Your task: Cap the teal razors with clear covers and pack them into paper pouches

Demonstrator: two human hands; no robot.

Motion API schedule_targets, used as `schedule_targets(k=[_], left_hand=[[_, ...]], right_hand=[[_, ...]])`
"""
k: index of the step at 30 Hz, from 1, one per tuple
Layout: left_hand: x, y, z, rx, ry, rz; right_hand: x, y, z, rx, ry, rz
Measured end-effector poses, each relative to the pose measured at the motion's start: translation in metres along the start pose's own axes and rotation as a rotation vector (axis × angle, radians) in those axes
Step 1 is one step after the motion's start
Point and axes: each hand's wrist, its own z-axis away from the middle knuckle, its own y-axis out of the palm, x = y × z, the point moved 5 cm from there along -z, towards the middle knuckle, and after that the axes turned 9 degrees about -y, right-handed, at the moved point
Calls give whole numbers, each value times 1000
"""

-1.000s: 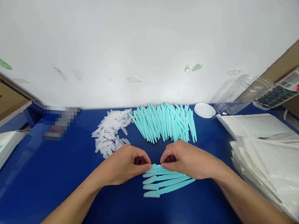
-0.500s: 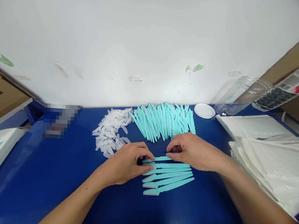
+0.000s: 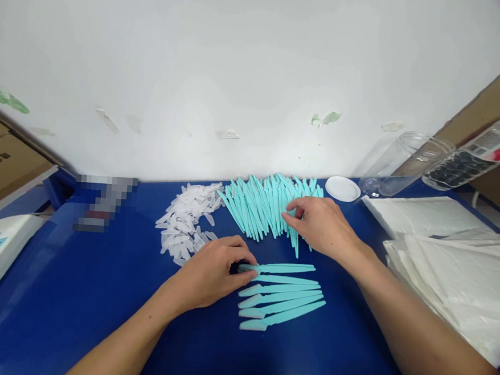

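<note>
Eyebrow razors (image 3: 252, 210) point wallward under the right hand (image 3: 322, 224). Left hand (image 3: 218, 271) touches crosswise razors (image 3: 289, 294); both pinches narrow, contents unclear.

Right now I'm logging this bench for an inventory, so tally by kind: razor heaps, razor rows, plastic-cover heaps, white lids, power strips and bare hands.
Turquoise razor heap: 1
Turquoise razor row: 1
Translucent plastic-cover heap: 1
White lid: 1
Power strip: 1
Bare hands, left hand and right hand: 2
Total: 7
</note>
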Motion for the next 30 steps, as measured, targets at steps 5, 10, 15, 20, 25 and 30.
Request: schedule_targets(k=[5,10,15,20,25,30], left_hand=[[3,-2,-2,-9,-14,-1],[2,0,-2,-52,47,-19],[0,4,1,-23,93,-51],[1,1,2,25,90,-24],[3,-2,0,-13,72,-4],[0,-5,-1,-51,95,3]], right_hand=[[-8,3,-16,-30,49,62],[0,8,-24,-22,55,66],[5,14,-34,-3,52,69],[3,16,-46,24,59,81],[2,15,-55,41,87,75],[3,12,-57,75,129,-9]])
